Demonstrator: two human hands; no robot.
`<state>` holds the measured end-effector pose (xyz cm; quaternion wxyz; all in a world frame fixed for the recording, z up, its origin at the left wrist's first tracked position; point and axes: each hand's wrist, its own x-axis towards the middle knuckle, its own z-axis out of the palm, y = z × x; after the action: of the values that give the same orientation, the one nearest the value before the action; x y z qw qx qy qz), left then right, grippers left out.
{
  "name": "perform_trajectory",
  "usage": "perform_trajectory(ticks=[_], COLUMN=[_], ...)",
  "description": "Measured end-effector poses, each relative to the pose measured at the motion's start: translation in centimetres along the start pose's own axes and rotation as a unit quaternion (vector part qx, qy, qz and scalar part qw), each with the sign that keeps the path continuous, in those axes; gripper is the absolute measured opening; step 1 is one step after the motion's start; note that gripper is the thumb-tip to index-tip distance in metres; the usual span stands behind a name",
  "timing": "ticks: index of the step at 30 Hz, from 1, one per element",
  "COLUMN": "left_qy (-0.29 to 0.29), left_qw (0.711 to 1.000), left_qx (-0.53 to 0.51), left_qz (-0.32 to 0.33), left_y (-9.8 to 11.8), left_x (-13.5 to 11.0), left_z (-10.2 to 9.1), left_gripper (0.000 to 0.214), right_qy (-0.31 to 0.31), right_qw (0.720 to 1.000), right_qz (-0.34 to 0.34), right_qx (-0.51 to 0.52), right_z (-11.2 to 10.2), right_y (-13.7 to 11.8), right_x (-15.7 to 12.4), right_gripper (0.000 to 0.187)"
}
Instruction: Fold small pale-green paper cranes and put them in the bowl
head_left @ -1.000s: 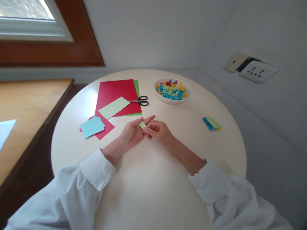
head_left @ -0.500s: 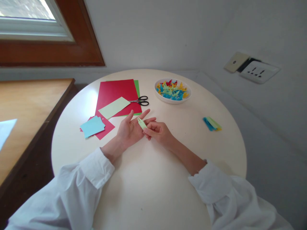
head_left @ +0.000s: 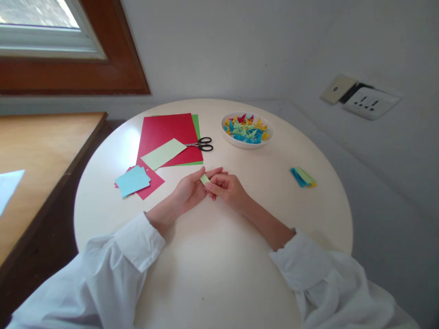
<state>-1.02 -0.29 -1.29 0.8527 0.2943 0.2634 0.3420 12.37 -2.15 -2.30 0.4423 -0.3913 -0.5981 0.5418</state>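
Observation:
Between my hands, over the middle of the round white table [head_left: 219, 274], is a small folded piece of pale green paper [head_left: 205, 179]. My right hand [head_left: 228, 189] pinches its lower end between thumb and fingers. My left hand [head_left: 190, 189] lies under it, palm up, with the thumb pressing on its upper end. Part of the folded paper is hidden by the thumbs and fingers.
Red and green sheets [head_left: 168, 128] lie at the back left, with a pale green strip [head_left: 163, 154] and black-handled scissors [head_left: 205, 147] on them. Nearer are light blue cards [head_left: 133, 182]. A white dish [head_left: 247, 145] holds paper cranes; folded papers [head_left: 303, 177] lie right.
My left thumb has come down onto the folded paper and the left fingers have drawn in. The right hand stays where it was, still pinching the paper.

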Motion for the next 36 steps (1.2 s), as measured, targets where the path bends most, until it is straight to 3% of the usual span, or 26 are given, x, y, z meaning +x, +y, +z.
perform_trajectory(ticks=[17, 22, 28, 36], left_qy=[0.024, -0.012, -0.021, 0.002], left_qw=[0.999, 0.999, 0.994, 1.0], left_qx=[-0.037, -0.034, 0.082, -0.005], left_qz=[-0.024, 0.003, 0.072, 0.001], left_y=[0.7, 0.6, -0.3, 0.3], left_x=[-0.1, 0.1, 0.2, -0.1], left_z=[0.3, 0.0, 0.0, 0.1], left_gripper=[0.045, 0.057, 0.024, 0.043], right_qy=[-0.008, 0.003, 0.009, -0.001], right_qw=[1.0, 1.0, 1.0, 1.0], right_qz=[-0.007, -0.011, 0.0, 0.005], right_qx=[0.003, 0.023, 0.027, 0.014], right_z=[0.0, -0.1, 0.0, 0.1], right_y=[0.3, 0.4, 0.1, 0.0], right_x=[-0.2, -0.1, 0.1, -0.1], right_gripper=[0.031, 0.034, 0.035, 0.033])
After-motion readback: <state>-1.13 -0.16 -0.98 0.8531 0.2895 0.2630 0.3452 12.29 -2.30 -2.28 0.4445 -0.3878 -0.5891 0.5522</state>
